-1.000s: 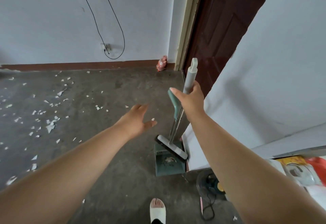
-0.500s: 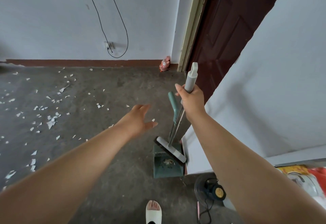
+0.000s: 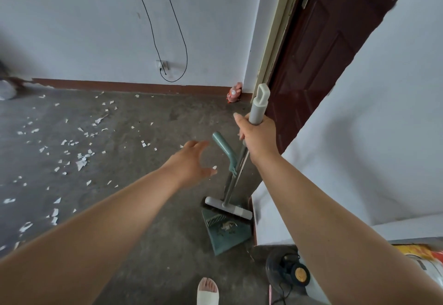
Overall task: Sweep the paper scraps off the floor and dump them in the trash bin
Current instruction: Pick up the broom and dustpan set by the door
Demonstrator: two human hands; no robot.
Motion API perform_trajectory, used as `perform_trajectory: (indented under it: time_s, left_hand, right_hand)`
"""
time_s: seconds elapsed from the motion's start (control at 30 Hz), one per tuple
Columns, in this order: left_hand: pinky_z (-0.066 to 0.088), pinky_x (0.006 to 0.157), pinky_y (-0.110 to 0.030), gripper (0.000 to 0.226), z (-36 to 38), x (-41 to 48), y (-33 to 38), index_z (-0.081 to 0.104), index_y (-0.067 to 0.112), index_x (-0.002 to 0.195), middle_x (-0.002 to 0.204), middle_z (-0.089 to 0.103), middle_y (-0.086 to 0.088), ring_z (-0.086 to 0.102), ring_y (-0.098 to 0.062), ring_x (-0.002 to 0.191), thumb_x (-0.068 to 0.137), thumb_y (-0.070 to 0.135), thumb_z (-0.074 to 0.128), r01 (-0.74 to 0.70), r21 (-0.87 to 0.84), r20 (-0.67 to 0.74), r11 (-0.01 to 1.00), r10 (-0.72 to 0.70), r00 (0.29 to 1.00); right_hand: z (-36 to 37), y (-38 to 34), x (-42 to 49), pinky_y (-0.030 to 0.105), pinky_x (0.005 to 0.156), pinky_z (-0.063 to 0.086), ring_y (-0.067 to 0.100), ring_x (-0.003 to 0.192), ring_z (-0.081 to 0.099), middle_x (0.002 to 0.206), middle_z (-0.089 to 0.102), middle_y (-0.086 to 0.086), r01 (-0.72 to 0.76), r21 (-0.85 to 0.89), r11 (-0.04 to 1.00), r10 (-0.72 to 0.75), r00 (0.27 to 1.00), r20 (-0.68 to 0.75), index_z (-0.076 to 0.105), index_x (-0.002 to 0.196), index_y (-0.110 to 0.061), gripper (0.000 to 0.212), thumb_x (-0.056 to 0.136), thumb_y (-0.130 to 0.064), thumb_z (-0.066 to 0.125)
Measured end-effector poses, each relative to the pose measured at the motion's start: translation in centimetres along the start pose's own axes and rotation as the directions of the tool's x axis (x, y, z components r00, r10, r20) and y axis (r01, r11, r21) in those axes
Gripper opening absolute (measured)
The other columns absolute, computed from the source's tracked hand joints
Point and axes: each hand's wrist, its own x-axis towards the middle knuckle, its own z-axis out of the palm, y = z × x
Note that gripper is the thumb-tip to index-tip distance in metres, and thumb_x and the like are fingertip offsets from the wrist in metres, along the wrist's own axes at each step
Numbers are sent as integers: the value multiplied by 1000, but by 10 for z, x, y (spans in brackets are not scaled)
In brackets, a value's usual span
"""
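Grey concrete floor [image 3: 148, 208] (paper scraps [image 3: 81, 163] scattered); right hand [image 3: 257, 136] grips broom [image 3: 257, 105], left hand [image 3: 191, 163] spread.

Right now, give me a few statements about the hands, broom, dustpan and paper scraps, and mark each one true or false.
1. The right hand grips the broom near the top of its handle. True.
2. The left hand holds the dustpan. False: it is open and touches nothing.
3. The paper scraps lie scattered on the floor to the left. True.
4. The dustpan lies flat in the middle of the scraps. False: it stands by the wall corner, under the broom head.
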Motion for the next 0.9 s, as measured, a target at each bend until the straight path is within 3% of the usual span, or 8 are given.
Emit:
perform_trajectory:
  time_s: [0.23, 0.4, 0.5, 0.7, 0.83, 0.9]
  left_hand:
    - [12, 117, -40, 101, -18, -11, -4, 16, 30, 153, 159, 17, 7, 19, -15, 147, 74, 59, 71, -48, 211, -59, 976, 62, 996]
    - [1, 120, -50, 113, -30, -21, -16, 2, 32, 155, 163, 1, 9, -4, -14, 150, 71, 63, 71, -66, 321, -23, 945, 78, 997]
    - [-2, 119, -53, 119, -35, -28, -27, 2, 29, 155, 163, -1, 8, -6, -15, 150, 67, 65, 73, -52, 351, -35, 935, 69, 997]
    - [10, 119, -52, 126, -49, -46, -56, 2, 26, 155, 163, 3, 4, 14, -22, 149, 62, 73, 71, 40, 497, 2, 867, -47, 999]
    - [42, 105, -45, 114, -59, -61, -79, 18, 27, 153, 150, 42, -1, 49, -28, 130, 63, 68, 75, 116, 431, 30, 895, -142, 989]
    - [49, 97, -41, 92, -66, -71, -90, 44, 21, 140, 129, 60, -1, 59, -26, 116, 67, 71, 70, 155, 439, 36, 885, -189, 981]
  right_hand:
    - [29, -30, -14, 38, 56, 49, 16, 38, 43, 37, 43, -4, 111, 103, 988, -125, 984, 131, 44, 50, -15, 39, 77, -16, 71]
    - [48, -61, -38, 32, 49, 36, 15, 34, 36, 36, 40, -2, 126, 216, 968, -187, 938, 292, 44, 51, -15, 40, 81, -8, 69]
    - [62, -81, -56, 27, 44, 30, 16, 32, 31, 36, 37, 1, 119, 243, 963, -206, 905, 372, 42, 53, -12, 41, 84, -2, 66]
    - [90, -119, -92, 32, 46, 32, 17, 35, 29, 37, 35, 6, 130, 265, 956, -254, 819, 514, 43, 49, -12, 41, 81, -9, 68]
    - [108, -137, -111, 30, 42, 25, 14, 31, 27, 34, 33, 6, 77, 322, 944, -268, 751, 604, 41, 48, -13, 38, 76, -9, 65]
    - [120, -142, -120, 21, 41, 27, 12, 29, 26, 33, 33, 5, 52, 350, 935, -278, 720, 636, 41, 47, -14, 38, 76, -6, 64]
